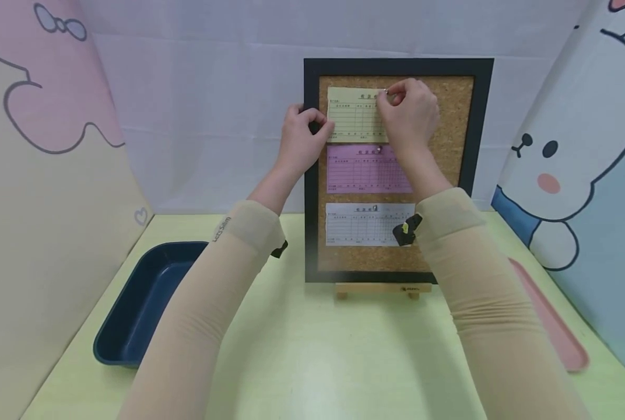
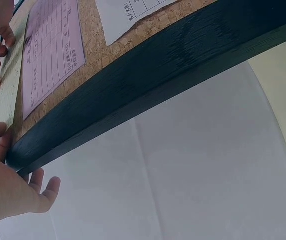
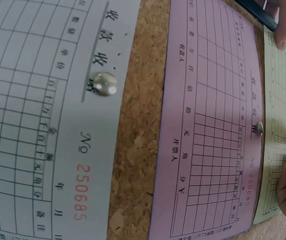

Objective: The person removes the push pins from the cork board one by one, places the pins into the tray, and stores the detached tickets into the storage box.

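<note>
A yellow receipt slip (image 1: pixel 354 119) lies at the top of a black-framed corkboard (image 1: pixel 455 111). My left hand (image 1: pixel 304 135) pinches the slip's left edge between thumb and forefinger; its other fingers reach behind the frame. At the slip's top edge, my right hand (image 1: pixel 411 116) pinches a small shiny pushpin (image 1: pixel 386 91), mostly hidden by the fingertips. Below hangs a purple-pink receipt slip (image 1: pixel 351 170), fixed by a silver pushpin (image 3: pixel 261 128). Lowest is a white receipt slip (image 1: pixel 351 226), with another silver pushpin (image 3: pixel 105 84) through its heading.
The board stands on a small wooden easel (image 1: pixel 383 288) on a pale table (image 1: pixel 312 356). A dark blue tray (image 1: pixel 114 326) sits to the left, partly behind my left sleeve. On the right lies a pink tray (image 1: pixel 554 321), partly covered by my right sleeve. White cloth (image 1: pixel 202 116) hangs behind.
</note>
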`<state>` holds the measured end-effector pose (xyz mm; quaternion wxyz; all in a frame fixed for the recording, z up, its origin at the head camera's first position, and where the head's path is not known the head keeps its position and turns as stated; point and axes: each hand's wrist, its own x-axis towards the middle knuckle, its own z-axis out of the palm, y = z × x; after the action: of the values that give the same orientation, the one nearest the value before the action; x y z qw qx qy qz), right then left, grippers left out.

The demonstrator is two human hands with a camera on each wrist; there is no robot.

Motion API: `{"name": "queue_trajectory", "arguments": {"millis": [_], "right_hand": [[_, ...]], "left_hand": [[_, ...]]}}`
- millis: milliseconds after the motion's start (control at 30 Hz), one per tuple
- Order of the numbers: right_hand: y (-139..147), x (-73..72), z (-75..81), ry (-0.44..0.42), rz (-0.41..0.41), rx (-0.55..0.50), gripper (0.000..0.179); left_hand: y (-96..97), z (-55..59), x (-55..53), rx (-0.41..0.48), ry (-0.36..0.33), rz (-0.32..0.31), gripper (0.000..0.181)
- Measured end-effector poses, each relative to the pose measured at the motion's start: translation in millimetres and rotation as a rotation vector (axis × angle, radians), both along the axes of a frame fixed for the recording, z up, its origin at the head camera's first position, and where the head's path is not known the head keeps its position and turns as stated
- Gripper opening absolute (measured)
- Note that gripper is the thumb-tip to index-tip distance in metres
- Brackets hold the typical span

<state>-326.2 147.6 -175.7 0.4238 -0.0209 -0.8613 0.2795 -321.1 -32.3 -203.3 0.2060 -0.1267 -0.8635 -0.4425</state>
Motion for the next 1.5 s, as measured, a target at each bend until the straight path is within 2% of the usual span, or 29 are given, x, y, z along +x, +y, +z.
{"name": "queue_trajectory", "arguments": {"millis": [367,633,967,1233,1500], "right_hand": [[4,0.5,-1.6,0.063,0.044,-0.016,0.030],[11,6.5,-2.7,0.149,0.161,-0.060,0.029],[19,16.9,0.8,0.190,0.245,-0.059,0.028],[25,28.9,7.8,0.242,0.265,0.007,0.027],[37,47.4,18.6,0.225,0.265,0.066,0.028]], "left_hand": [[1.5,-0.2,2.1,0.014,0.007,0.010,0.021],[2.8,1.9,5.5,0.034,-0.008,0.019,0.020],[1.8,5.5,9.6,0.046,-0.018,0.031,0.021],[-2.9,10.3,18.3,0.044,0.015,0.047,0.020],[-10.9,20.4,28.4,-0.004,0.102,0.056,0.021]]}}
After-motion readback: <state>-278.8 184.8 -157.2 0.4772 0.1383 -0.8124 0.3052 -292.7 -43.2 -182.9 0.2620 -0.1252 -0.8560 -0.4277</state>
